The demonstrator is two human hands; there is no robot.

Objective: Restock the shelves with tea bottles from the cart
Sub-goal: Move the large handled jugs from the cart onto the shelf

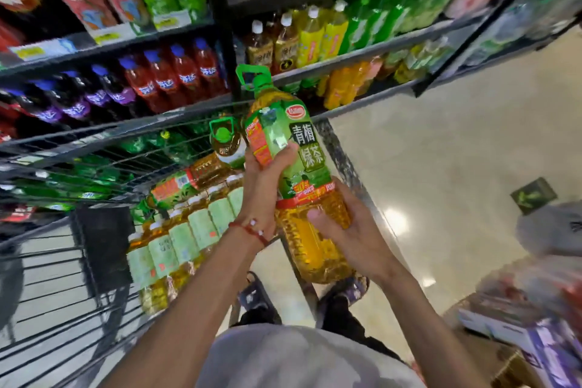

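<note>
From the head view, I hold a big tea bottle (pixel 299 148) above the cart (pixel 94 167). My left hand (pixel 264 179) wraps its fingers round the label and my right hand (pixel 343 230) grips the amber base, probably sharing its weight. The shelves (pixel 362 50) lie beyond my fingertips. Above my left fingers the label reads 青梅绿茶.

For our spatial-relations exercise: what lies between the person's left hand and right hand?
In the head view, a large tea bottle lies between them; the left hand grips its green label and the right hand holds its amber lower body.
</note>
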